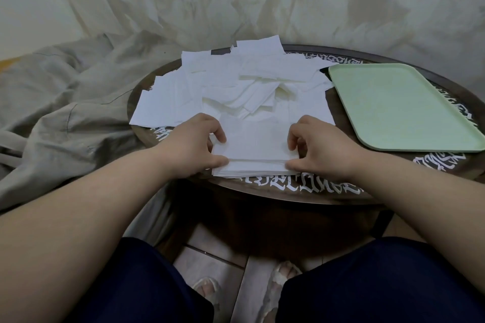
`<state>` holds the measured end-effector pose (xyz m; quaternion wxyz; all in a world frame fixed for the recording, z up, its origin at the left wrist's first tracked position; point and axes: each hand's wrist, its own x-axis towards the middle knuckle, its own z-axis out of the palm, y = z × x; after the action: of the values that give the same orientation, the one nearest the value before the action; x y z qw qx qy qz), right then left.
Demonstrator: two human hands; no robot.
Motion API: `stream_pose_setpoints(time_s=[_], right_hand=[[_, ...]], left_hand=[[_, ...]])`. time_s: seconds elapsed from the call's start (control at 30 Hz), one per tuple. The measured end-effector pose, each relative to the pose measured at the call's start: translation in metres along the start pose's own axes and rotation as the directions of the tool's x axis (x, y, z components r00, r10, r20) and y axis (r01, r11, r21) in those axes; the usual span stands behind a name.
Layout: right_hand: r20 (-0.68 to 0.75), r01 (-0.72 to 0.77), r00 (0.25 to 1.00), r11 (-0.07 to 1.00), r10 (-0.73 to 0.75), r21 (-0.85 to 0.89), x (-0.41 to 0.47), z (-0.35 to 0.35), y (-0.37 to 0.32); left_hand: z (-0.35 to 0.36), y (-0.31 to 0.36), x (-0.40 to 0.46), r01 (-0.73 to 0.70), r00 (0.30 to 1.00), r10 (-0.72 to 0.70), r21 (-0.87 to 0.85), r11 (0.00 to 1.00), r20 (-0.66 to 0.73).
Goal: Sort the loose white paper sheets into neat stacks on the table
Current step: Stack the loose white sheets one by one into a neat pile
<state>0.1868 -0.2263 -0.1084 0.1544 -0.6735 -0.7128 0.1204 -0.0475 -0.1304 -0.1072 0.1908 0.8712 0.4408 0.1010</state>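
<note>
A squared stack of white paper sheets lies at the near edge of the round dark table. My left hand grips the stack's left side, thumb at the near corner and fingers curled on top. My right hand grips its right side the same way. Behind the stack spreads a loose heap of white sheets, overlapping at many angles, some folded or curled, reaching the table's far and left edges.
A pale green tray with nothing on it lies on the table's right part. Grey cloth is bunched to the left of the table. A draped pale curtain fills the background. My knees and feet are below the table.
</note>
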Motion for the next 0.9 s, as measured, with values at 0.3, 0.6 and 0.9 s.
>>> stream_pose_setpoints(time_s=[0.3,0.6,0.9], right_hand=[[-0.168,-0.009,0.986,0.996,0.023,0.087,-0.001,0.006,0.007],[-0.159,0.022,0.987,0.996,-0.007,0.091,0.0,0.012,0.007],[-0.104,0.01,0.995,0.993,0.003,0.12,-0.004,0.008,0.005]], left_hand=[[-0.008,0.005,0.002,-0.022,1.0,0.021,0.084,0.996,0.009],[0.001,-0.006,-0.012,-0.015,0.999,0.017,0.037,0.999,-0.036],[0.002,-0.008,-0.011,-0.03,0.998,0.029,-0.021,0.999,-0.056]])
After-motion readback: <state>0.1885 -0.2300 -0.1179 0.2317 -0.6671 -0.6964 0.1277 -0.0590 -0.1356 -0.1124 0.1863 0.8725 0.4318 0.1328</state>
